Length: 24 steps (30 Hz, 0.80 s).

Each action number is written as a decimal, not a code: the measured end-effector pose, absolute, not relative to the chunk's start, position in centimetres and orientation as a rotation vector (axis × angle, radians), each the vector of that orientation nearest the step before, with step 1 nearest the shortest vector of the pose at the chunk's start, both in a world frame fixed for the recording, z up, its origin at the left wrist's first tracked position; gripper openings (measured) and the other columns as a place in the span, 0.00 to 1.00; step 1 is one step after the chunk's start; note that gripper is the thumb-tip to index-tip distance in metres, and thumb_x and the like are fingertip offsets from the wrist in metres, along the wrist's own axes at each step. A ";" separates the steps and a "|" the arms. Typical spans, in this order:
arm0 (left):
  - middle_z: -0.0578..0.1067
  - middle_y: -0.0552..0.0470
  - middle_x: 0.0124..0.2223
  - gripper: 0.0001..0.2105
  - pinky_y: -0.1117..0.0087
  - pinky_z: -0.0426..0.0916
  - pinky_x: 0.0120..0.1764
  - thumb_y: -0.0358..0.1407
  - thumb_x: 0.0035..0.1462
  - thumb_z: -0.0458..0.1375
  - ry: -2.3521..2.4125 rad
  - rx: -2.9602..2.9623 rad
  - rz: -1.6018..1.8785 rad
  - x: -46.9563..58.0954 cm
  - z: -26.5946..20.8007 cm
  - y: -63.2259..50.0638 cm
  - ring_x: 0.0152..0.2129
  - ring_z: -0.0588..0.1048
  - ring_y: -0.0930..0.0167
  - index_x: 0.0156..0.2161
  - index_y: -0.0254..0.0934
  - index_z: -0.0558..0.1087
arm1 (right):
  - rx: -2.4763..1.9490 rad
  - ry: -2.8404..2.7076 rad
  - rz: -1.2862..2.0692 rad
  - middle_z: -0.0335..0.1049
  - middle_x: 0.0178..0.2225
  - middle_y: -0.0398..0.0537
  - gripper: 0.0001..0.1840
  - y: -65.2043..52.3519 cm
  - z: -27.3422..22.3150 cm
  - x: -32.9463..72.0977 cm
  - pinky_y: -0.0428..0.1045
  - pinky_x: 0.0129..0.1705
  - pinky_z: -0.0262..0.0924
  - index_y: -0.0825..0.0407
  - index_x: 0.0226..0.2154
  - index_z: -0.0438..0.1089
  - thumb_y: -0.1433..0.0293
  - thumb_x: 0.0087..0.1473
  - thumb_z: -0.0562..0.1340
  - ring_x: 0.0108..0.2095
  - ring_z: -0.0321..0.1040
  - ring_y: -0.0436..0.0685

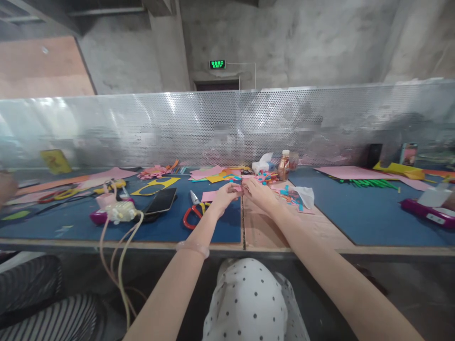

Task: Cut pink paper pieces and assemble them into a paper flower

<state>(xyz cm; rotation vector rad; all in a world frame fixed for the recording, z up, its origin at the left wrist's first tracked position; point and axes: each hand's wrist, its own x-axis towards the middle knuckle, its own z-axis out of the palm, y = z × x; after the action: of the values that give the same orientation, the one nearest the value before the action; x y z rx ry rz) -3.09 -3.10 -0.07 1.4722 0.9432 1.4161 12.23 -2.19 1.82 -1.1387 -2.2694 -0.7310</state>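
My left hand (224, 199) and my right hand (259, 195) meet over the table, fingertips nearly touching. Between them is a small piece of pink paper (239, 188), pinched by the left fingers. The right fingers are bent over its other side and partly hide it. Left of my hands, red-handled scissors (186, 219) lie with their blades pointing away from me, beside a pink paper sheet (209, 196). Just beyond my right hand is a heap of pink, blue and orange paper pieces (267, 177). More cut strips (292, 198) lie to its right, near a crumpled white tissue (306, 195).
A black phone (161, 201) and a power strip (122, 211) with hanging cables lie left. A capped bottle (283, 166) stands at the back. Behind runs a perforated metal screen (302, 118). Green strips (378, 183) lie right. Another person's striped legs (60, 312) are at lower left.
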 end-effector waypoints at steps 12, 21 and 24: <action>0.73 0.51 0.31 0.11 0.72 0.64 0.30 0.36 0.37 0.62 1.011 1.445 1.486 -3.0 -0.4 -2.9 0.30 0.71 0.71 0.30 0.35 0.71 | -1.057 -2.402 -0.797 0.64 0.46 0.56 0.17 -2.1 1.7 12.4 0.45 0.30 0.57 0.55 0.44 0.65 0.69 0.60 0.45 0.42 0.63 0.56; 0.73 0.51 0.28 0.09 0.72 0.62 0.29 0.37 0.37 0.62 1.082 1.433 1.521 -2.7 -0.1 -3.2 0.26 0.68 0.73 0.27 0.35 0.71 | -1.083 -2.425 -0.764 0.64 0.43 0.57 0.17 -2.6 1.9 12.2 0.46 0.28 0.55 0.56 0.42 0.65 0.69 0.60 0.44 0.38 0.64 0.56; 0.72 0.52 0.27 0.10 0.72 0.61 0.29 0.37 0.35 0.64 1.088 1.415 1.533 -2.7 -0.2 -3.1 0.26 0.68 0.73 0.26 0.35 0.71 | -1.100 -2.441 -0.727 0.65 0.41 0.57 0.17 -2.8 1.9 12.1 0.46 0.27 0.53 0.56 0.42 0.65 0.70 0.59 0.44 0.35 0.63 0.55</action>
<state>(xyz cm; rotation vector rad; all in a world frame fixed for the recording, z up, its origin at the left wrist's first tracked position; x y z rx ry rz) -2.66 -3.08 -0.25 1.4149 1.0878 1.5330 12.08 -2.79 1.90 -1.1005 -2.4414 -0.7272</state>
